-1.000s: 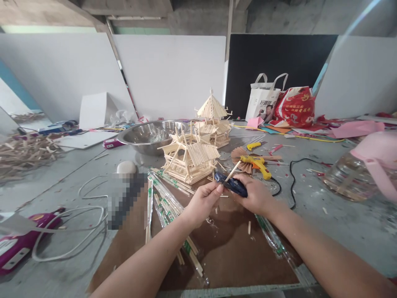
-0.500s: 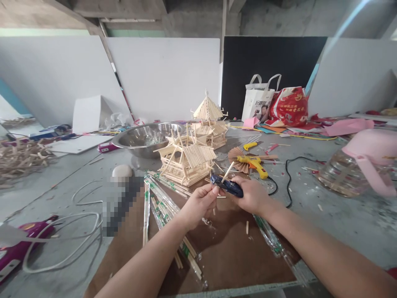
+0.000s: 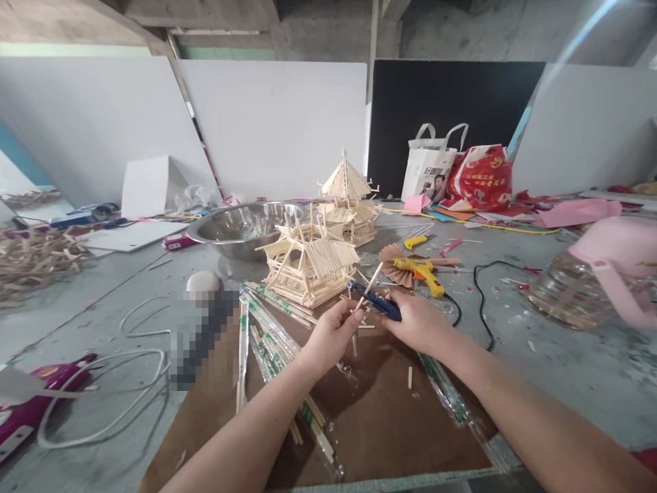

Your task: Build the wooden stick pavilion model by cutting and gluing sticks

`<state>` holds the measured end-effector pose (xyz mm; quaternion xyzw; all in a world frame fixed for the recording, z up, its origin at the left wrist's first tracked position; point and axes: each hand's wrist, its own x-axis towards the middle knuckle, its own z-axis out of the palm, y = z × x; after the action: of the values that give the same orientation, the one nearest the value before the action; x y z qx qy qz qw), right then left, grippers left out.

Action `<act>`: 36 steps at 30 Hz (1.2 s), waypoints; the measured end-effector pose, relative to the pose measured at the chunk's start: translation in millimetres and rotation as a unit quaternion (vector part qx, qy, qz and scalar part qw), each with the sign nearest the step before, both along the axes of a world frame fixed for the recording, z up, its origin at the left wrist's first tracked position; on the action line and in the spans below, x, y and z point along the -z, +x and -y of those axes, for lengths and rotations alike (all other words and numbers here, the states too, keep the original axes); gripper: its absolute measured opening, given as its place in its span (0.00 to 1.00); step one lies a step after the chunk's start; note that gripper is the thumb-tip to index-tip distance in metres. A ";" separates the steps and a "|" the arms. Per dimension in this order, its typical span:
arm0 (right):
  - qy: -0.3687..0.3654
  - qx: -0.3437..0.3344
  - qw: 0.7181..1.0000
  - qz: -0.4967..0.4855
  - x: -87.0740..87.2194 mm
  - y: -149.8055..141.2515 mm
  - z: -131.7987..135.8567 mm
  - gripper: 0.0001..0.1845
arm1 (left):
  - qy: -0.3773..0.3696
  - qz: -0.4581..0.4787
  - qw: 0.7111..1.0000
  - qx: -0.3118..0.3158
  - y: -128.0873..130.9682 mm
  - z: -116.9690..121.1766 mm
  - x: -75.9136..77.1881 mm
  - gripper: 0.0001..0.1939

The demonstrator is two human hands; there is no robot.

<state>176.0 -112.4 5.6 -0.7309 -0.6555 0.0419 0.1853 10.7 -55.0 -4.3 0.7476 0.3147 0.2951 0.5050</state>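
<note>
Between the thumb and fingers of my left hand [image 3: 332, 337] a pale wooden chopstick [image 3: 371, 282] slants up to the right. My right hand [image 3: 418, 320] is wrapped round dark blue pliers [image 3: 384, 306], whose jaw end points left, close to the chopstick. Whether the jaws touch the wood I cannot tell. Just beyond my hands stands a small pavilion model [image 3: 308, 274] of wooden sticks, its roof partly covered. Behind it rises a second stick model [image 3: 345, 183] with a pointed roof. Wrapped chopsticks [image 3: 272, 342] lie by my left forearm on a brown board [image 3: 400, 438].
A yellow glue gun [image 3: 418, 267] with a black cord lies right of the models, near a yellow cutter [image 3: 415, 242]. A steel bowl [image 3: 215, 233] stands behind left. A pink-lidded jug [image 3: 575, 287] is at right. Purple power strip [image 3: 46, 397] and white cable lie left.
The chopstick now leans further right and shows more of its length, in front of the pliers. My hands have stayed in nearly the same place.
</note>
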 end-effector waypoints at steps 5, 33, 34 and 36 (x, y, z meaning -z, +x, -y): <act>-0.091 -0.019 0.994 -0.057 -7.4 9.4 -7.0 0.33 | 0.118 -0.160 0.979 -0.040 0.6 -3.6 8.4 0.08; -0.270 0.056 0.937 -0.215 -3.5 5.4 -28.3 0.36 | 0.179 -0.304 0.935 -0.042 6.3 -9.0 9.9 0.13; -0.279 0.054 0.929 -0.238 -2.9 7.1 -27.8 0.36 | 0.178 -0.302 0.936 -0.043 5.9 -8.9 10.5 0.13; -0.293 0.042 0.916 -0.272 -2.9 11.8 -27.5 0.35 | 0.173 -0.291 0.940 -0.047 4.7 -9.0 12.2 0.13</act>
<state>187.8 -85.0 8.5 -0.7396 -0.5070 0.4214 0.1352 15.5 -46.0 -16.5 0.8610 0.4270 0.1377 0.2397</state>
